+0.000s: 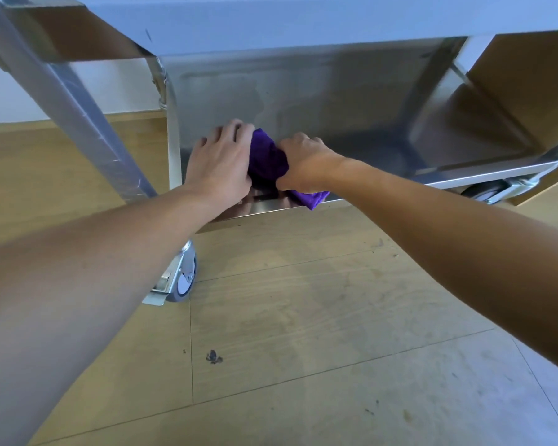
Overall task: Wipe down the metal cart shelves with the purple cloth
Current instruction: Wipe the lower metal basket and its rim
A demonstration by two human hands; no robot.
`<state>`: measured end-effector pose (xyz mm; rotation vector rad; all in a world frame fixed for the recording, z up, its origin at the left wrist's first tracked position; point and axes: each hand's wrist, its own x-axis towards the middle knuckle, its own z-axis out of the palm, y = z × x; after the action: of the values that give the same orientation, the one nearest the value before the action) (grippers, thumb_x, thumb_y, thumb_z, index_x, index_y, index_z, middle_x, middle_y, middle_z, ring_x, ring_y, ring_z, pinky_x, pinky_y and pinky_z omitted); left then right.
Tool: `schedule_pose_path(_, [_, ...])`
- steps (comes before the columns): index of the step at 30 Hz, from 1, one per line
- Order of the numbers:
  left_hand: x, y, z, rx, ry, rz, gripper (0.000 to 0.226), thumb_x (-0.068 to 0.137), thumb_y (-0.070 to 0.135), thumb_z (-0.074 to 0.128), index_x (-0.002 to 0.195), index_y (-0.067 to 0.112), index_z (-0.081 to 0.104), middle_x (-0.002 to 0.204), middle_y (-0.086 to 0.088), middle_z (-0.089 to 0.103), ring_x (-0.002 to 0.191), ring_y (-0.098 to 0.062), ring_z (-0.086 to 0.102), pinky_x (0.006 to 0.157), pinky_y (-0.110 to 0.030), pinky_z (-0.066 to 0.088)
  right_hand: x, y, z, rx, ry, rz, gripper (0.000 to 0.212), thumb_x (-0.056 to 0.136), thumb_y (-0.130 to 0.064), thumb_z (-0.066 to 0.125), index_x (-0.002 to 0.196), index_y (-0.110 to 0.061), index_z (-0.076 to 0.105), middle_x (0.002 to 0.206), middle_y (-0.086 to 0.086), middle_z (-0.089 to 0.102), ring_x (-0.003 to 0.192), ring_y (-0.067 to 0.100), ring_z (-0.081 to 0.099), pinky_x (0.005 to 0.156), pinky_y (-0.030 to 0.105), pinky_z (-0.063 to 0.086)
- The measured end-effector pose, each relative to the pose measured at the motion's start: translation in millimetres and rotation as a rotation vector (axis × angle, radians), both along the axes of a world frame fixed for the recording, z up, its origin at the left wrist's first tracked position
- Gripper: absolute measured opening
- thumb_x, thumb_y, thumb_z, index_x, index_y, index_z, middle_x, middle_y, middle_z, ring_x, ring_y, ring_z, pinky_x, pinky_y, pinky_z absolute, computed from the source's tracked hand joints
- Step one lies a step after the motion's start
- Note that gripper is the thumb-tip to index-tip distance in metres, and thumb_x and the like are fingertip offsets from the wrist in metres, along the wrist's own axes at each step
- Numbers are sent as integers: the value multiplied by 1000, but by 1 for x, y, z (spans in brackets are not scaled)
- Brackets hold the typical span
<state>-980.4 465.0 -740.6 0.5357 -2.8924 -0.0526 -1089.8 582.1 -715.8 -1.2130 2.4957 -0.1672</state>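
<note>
A purple cloth [266,160] lies bunched at the near left corner of the metal cart's bottom shelf [351,123]. My left hand [221,160] rests against the cloth's left side, fingers spread over it. My right hand [305,162] is closed on the cloth's right side, and a corner of the cloth hangs over the shelf's front rim below that hand. An upper shelf [303,20] juts out above both hands. Part of the cloth is hidden between the hands.
The cart's left upright [171,133] stands just left of my left hand, with a caster wheel [182,278] below it and another caster [488,191] at right. A slanted metal bar [68,101] crosses the upper left. Wooden floor [303,333] spreads in front.
</note>
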Motion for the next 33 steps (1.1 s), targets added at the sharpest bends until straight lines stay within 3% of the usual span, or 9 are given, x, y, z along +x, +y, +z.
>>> schedule_pose_path(2, [-5, 0, -3, 41, -41, -109, 62, 77, 10, 61, 135, 15, 40, 140, -7, 43, 125, -33, 43, 97, -47, 38, -3, -1, 0, 12, 39, 46, 35, 76, -22, 64, 108, -17, 53, 103, 7, 48, 102, 31, 49, 74, 31, 38])
schedule_pose_path(7, [-16, 7, -4, 156, -74, -72, 51, 76, 32, 62, 124, 17, 50, 123, -8, 51, 116, -33, 46, 94, -49, 43, -16, 4, -4, 46, 110, 15, 35, 75, -11, 64, 108, -17, 54, 106, 7, 46, 109, 33, 49, 80, 39, 49])
schedule_pose_path(10, [-18, 9, -4, 180, -67, -82, 54, 74, 46, 65, 115, 13, 53, 113, -8, 51, 109, -31, 48, 88, -43, 45, -22, 10, -2, 90, 141, 69, 55, 74, -14, 70, 124, -14, 45, 124, 9, 44, 118, 34, 43, 88, 45, 48])
schedule_pose_path(14, [-16, 6, -4, 322, -39, -112, 54, 74, 42, 73, 117, 13, 56, 111, -5, 52, 106, -26, 50, 86, -36, 42, -21, 18, 1, 58, 15, 231, 79, 75, -42, 69, 142, -29, 29, 136, 1, 41, 124, 30, 36, 97, 47, 44])
schedule_pose_path(18, [-8, 1, -5, 653, -1, -34, 59, 67, 31, 79, 121, 23, 57, 119, 0, 51, 112, -19, 52, 99, -37, 46, -12, 21, -13, 31, 223, 232, 73, 85, -60, 55, 144, -27, 28, 140, 3, 37, 122, 34, 37, 90, 55, 44])
schedule_pose_path(22, [3, 3, -4, 760, -40, -1, 75, 65, 25, 83, 132, 24, 49, 129, 1, 44, 120, -19, 45, 102, -37, 44, -8, 23, -21, -16, 217, 193, 65, 87, -58, 55, 139, -23, 36, 134, 4, 39, 118, 32, 39, 85, 52, 44])
schedule_pose_path(26, [9, 11, 10, 952, -14, 74, 77, 70, 12, 82, 136, 18, 42, 128, 5, 51, 115, -11, 48, 90, -23, 42, -2, 26, -9, 20, 57, 108, 54, 88, -45, 60, 129, -13, 44, 127, 10, 45, 115, 35, 43, 92, 51, 45])
schedule_pose_path(29, [23, 30, 30, 955, -152, 76, 61, 76, 12, 78, 129, 18, 48, 115, 3, 55, 105, -13, 55, 82, -24, 46, 12, 35, 3, 98, 0, 124, 51, 83, -37, 66, 121, -8, 48, 121, 14, 53, 111, 35, 53, 95, 42, 43])
schedule_pose_path(33, [51, 65, 77, 700, -332, 7, 42, 78, 22, 68, 118, 19, 55, 116, -1, 59, 108, -20, 59, 92, -41, 49, 44, 77, 47, 146, -96, 11, 52, 81, -36, 71, 120, -12, 47, 120, 11, 53, 112, 34, 51, 91, 45, 48])
